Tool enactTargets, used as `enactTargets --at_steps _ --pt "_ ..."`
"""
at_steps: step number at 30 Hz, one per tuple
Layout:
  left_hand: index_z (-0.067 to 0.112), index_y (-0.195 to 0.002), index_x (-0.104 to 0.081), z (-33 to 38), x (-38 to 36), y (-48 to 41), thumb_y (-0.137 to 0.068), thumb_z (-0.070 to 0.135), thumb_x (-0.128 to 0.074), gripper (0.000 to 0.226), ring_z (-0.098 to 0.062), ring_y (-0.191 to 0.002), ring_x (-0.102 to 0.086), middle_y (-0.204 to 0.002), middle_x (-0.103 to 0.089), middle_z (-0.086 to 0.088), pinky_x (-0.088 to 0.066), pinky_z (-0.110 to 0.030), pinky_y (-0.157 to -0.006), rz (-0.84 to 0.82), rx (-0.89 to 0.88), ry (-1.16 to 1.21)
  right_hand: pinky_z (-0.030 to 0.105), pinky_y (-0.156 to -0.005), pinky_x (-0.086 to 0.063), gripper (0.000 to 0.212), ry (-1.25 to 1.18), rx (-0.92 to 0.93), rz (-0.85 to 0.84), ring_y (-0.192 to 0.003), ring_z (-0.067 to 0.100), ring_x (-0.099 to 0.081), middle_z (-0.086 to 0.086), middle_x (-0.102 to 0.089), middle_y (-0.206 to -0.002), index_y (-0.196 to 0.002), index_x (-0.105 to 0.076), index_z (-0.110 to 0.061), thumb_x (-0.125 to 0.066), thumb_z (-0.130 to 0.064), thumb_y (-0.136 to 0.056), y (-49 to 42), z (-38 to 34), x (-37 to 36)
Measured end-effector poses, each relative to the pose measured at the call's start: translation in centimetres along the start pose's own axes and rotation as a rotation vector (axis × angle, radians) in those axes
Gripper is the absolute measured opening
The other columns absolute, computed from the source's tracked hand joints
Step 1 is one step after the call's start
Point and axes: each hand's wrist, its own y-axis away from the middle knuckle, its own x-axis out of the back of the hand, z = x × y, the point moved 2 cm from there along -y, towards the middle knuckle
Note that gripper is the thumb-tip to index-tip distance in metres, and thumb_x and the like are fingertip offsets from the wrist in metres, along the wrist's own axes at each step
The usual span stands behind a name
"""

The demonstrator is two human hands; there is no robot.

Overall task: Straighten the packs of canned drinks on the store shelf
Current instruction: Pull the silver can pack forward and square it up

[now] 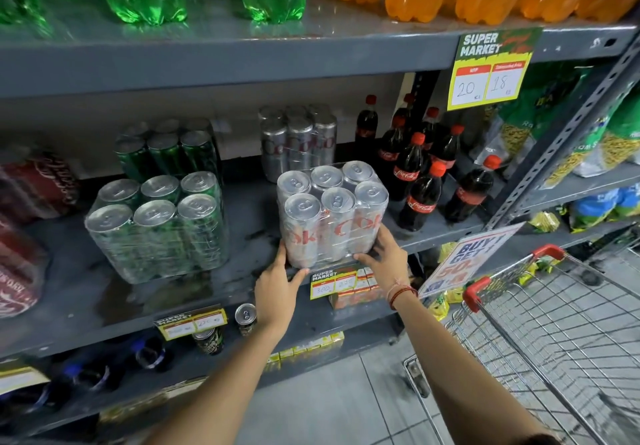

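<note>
On the grey shelf (69, 271), left to right: red cola packs (20, 237) at the left edge, count unclear; two six-can green packs (156, 226), one at the front and one behind it; then two six-can silver Diet Coke packs, the rear silver pack (298, 143) by the back edge and the front silver pack (332, 209) at the front edge. The left hand (277, 289) and right hand (384, 261), fingers spread, press against that front pack's lower corners. About nine Coca-Cola bottles (420, 199) stand toward the right edge, with one shopping trolley (554, 323) beyond.
</note>
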Motion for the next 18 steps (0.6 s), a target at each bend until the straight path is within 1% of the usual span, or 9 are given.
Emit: enactTargets --at_steps 4,5,7,9,11,14,16,17,18 --pt "0.017 -0.144 -0.035 0.3 0.3 0.1 -0.081 0.043 -0.066 0.075 -0.031 -0.084 -0.07 -0.092 -0.075 -0.011 -0.056 -0.043 -0.07 -0.016 -0.037 -0.033 0.031 -0.101 -0.046 0.075 0.025 -0.001 0.028 -0.114 0.013 -0.057 -0.002 -0.061 -0.119 -0.139 -0.042 -0.019 -0.073 0.005 -0.075 0.2 -0.2 -0.1" --pt "0.017 -0.144 -0.035 0.4 0.6 0.0 -0.081 0.041 -0.067 0.075 -0.032 -0.087 -0.069 -0.095 -0.075 -0.011 -0.055 -0.043 -0.071 -0.035 -0.044 -0.026 0.031 -0.101 -0.046 0.074 0.033 0.0 0.03 -0.113 0.013 -0.057 -0.002 -0.061 -0.118 -0.138 -0.041 -0.019 -0.072 0.005 -0.075 0.4 -0.4 -0.1" --pt "0.016 -0.143 -0.038 0.3 1.3 -0.1 -0.08 0.038 -0.07 0.074 -0.031 -0.1 -0.066 -0.111 -0.071 -0.012 -0.054 -0.041 -0.08 -0.068 -0.057 0.037 0.027 -0.097 -0.044 0.069 0.084 0.003 0.088 -0.11 0.011 -0.056 -0.003 -0.061 -0.116 -0.136 -0.043 -0.019 -0.071 0.004 -0.076 1.2 -1.0 -0.8" --pt "0.013 -0.141 -0.042 -0.2 2.5 0.0 -0.079 0.035 -0.071 0.071 -0.028 -0.117 -0.059 -0.129 -0.062 -0.011 -0.05 -0.039 -0.093 -0.078 -0.062 0.129 0.023 -0.096 -0.039 0.061 0.111 0.013 0.248 -0.113 0.014 -0.053 0.002 -0.06 -0.119 -0.132 -0.046 -0.013 -0.071 0.001 -0.078 2.7 -1.3 -2.0" --pt "0.012 -0.136 -0.047 -1.6 4.3 0.4 -0.082 0.031 -0.07 0.062 -0.024 -0.119 -0.057 -0.132 -0.059 -0.008 -0.047 -0.035 -0.097 -0.026 -0.041 0.214 0.027 -0.097 -0.037 0.054 0.071 -0.013 0.434 -0.119 0.024 -0.05 0.013 -0.056 -0.125 -0.13 -0.048 -0.007 -0.069 -0.005 -0.081 4.7 -1.3 -4.3" --pt "0.008 -0.125 -0.055 -4.1 7.6 1.4 -0.086 0.02 -0.066 0.042 -0.017 -0.109 -0.06 -0.121 -0.065 -0.007 -0.05 -0.025 -0.089 0.121 0.078 0.388 0.037 -0.095 -0.044 0.037 -0.03 -0.042 0.554 -0.113 0.031 -0.052 0.017 -0.056 -0.119 -0.121 -0.054 -0.003 -0.064 -0.009 -0.086 7.4 -2.0 -8.5" --pt "0.007 -0.116 -0.06 -6.4 10.4 1.8 -0.087 0.016 -0.065 0.03 -0.019 -0.103 -0.063 -0.107 -0.066 -0.005 -0.048 -0.007 -0.077 0.263 0.164 0.466 0.027 -0.088 -0.041 0.029 -0.026 0.039 0.542 -0.106 0.032 -0.054 0.018 -0.057 -0.111 -0.115 -0.057 0.0 -0.062 -0.006 -0.087 8.8 -3.7 -11.8" --pt "0.006 -0.111 -0.061 -7.6 11.6 1.9 -0.087 0.014 -0.064 0.026 -0.022 -0.099 -0.064 -0.102 -0.066 -0.006 -0.046 -0.003 -0.071 0.332 0.197 0.485 0.024 -0.086 -0.04 0.027 -0.005 0.081 0.509 -0.103 0.033 -0.054 0.018 -0.058 -0.108 -0.113 -0.058 0.001 -0.062 -0.006 -0.087 9.2 -4.6 -13.5" --pt "0.005 -0.108 -0.06 -8.8 12.8 2.0 -0.087 0.013 -0.064 0.022 -0.025 -0.097 -0.065 -0.099 -0.066 -0.008 -0.045 -0.002 -0.067 0.391 0.22 0.487 0.029 -0.087 -0.042 0.028 0.009 0.114 0.453 -0.101 0.033 -0.055 0.016 -0.057 -0.107 -0.113 -0.057 0.0 -0.062 -0.008 -0.087 9.3 -5.3 -15.1"
